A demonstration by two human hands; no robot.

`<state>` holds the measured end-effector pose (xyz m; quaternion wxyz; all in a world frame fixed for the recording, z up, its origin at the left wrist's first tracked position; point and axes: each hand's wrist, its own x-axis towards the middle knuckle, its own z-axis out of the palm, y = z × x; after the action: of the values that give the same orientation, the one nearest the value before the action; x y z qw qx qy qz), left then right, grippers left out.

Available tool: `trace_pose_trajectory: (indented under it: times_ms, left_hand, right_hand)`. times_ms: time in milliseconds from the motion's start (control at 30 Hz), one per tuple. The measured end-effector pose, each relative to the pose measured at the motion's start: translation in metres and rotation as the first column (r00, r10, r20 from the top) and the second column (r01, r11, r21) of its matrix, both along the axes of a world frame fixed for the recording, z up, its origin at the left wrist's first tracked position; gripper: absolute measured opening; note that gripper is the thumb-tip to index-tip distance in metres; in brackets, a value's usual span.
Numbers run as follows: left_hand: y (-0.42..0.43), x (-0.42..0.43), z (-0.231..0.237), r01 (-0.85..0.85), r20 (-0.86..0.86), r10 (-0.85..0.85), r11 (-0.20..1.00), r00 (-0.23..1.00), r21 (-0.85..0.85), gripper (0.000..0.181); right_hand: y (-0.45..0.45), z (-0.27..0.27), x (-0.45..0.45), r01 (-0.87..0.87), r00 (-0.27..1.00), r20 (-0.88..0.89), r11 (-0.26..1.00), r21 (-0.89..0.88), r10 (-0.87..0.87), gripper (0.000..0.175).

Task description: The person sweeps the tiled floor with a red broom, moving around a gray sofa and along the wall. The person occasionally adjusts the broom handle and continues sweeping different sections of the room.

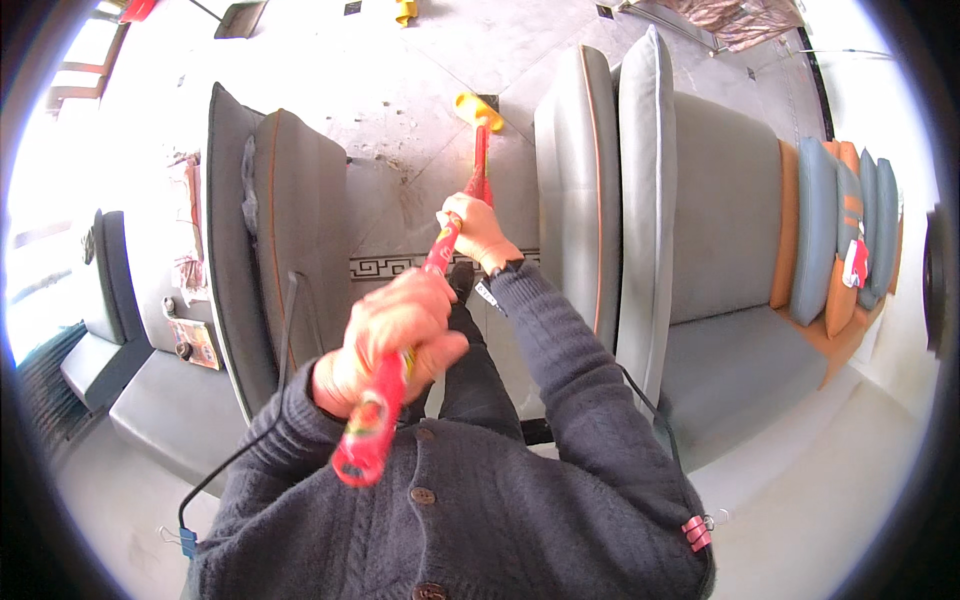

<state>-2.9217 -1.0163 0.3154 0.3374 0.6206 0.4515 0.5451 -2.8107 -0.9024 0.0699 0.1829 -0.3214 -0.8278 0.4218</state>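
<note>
A long red patterned pole [375, 416] slants away from my chest towards the tiled floor. My left hand [401, 334] is wrapped around it near its upper end. Farther down the same pole, my right hand [480, 234] grips it, with a dark band at the wrist. At the far end, a yellow head [478, 111] rests on or just above the floor; whether it is a broom or a mop cannot be told. Crumbs and brownish debris [397, 163] lie scattered on the tiles, left of the head.
Grey upholstered seating [304, 232] stands close on my left, and a grey sofa [720, 210] with blue and orange cushions [816, 232] is on my right. A patterned tile border [382, 267] crosses the floor between them. A yellow object [406, 11] lies at the far edge.
</note>
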Motion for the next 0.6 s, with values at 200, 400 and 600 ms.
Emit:
trace_pose_trajectory:
  times_ms: [200,400,600]
  left_hand:
    - [0.003,-0.003,0.005,0.125,0.234,-0.108,0.990,0.966,-0.060,0.021]
    - [0.016,-0.013,-0.006,-0.079,0.105,0.137,0.899,0.985,-0.430,0.013]
    - [0.038,-0.031,0.010,-0.185,-0.057,0.176,0.936,0.983,-0.299,0.024]
  right_hand:
    - [-0.038,0.013,0.040,0.133,0.980,0.158,0.986,-0.100,-0.116,0.019]
    - [-0.051,-0.019,0.035,0.138,0.955,0.284,0.973,-0.187,-0.081,0.020]
    - [-0.010,-0.037,-0.071,0.150,0.987,-0.038,0.978,-0.142,-0.157,0.022]
